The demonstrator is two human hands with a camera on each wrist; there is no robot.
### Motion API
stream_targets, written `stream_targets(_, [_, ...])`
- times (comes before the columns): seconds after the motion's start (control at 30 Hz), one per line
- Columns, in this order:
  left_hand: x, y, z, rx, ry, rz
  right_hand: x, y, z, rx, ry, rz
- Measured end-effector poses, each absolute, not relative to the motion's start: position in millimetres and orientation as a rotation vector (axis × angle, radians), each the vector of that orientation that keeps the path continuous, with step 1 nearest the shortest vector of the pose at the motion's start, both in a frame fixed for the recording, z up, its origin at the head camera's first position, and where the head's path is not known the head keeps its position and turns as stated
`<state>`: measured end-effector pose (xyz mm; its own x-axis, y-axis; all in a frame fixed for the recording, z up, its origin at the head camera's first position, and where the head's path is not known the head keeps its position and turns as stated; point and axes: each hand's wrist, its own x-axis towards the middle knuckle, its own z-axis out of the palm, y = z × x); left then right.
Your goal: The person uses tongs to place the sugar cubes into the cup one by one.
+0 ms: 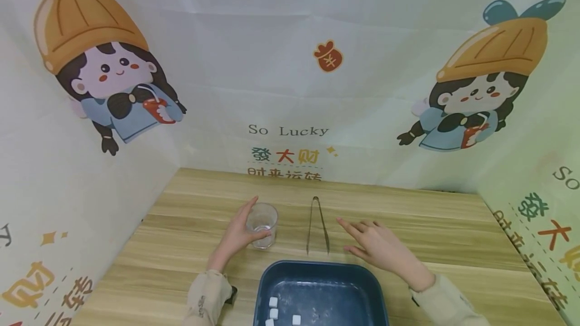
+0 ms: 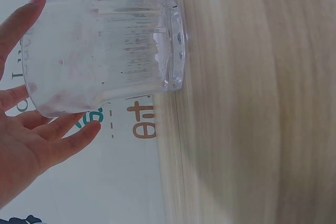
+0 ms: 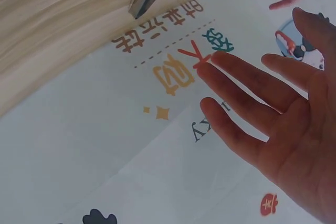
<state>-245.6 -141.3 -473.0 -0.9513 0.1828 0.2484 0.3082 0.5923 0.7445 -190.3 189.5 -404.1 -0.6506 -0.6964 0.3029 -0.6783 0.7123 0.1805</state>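
Observation:
My left hand (image 1: pixel 237 233) is spread around a clear drinking glass (image 1: pixel 267 210) that stands upright on the table. In the left wrist view the thumb lies beside the rim of the glass (image 2: pixel 110 51), and the fairly straight fingers reach along the other side. Whether every finger touches it cannot be told. To its right lie metal tongs (image 1: pixel 310 228), their tips apart and toward me. My right hand (image 1: pixel 378 243) hovers right of the tongs with fingers extended, holding nothing. Several white cubes (image 1: pixel 274 313) sit in a dark blue tray (image 1: pixel 337 298) in front.
The wood-grain table (image 1: pixel 181 245) carries the glass, the tongs and the tray. A printed cloth (image 1: pixel 254 74) with cartoon figures and lettering rises behind the table and along both sides. The tray's near part runs out of the head view.

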Motion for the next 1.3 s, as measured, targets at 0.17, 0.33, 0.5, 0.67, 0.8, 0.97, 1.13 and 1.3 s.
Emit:
stream_targets(0.17, [-245, -142, -473, -0.407, -2.676, -1.318, -197, 190, -403, 1.12, -2.532, -0.108])
stream_targets(0.33, [-245, -142, -472, -0.409, -2.673, -1.325, -206, 193, -404, 1.157, -2.469, -0.172])
stream_targets(0.5, [-245, -142, -471, -0.421, -2.667, -1.308, -214, 195, -406, 1.187, -2.417, -0.212])
stream_targets(0.67, [-245, -142, -471, -0.431, -2.66, -1.295, -221, 195, -405, 1.215, -2.439, -0.28])
stream_targets(0.8, [-245, -142, -472, -0.43, -2.654, -1.306, -230, 194, -405, 1.243, -2.471, -0.345])
stream_targets(0.97, [-246, -142, -474, -0.43, -2.656, -1.318, -243, 196, -408, 1.268, -2.495, -0.414])
stream_targets(1.13, [-246, -143, -475, -0.43, -2.659, -1.315, -255, 196, -412, 1.287, -2.485, -0.484])
stream_targets(1.3, [-246, -142, -474, -0.453, -2.65, -1.283, -265, 194, -416, 1.308, -2.51, -0.488])
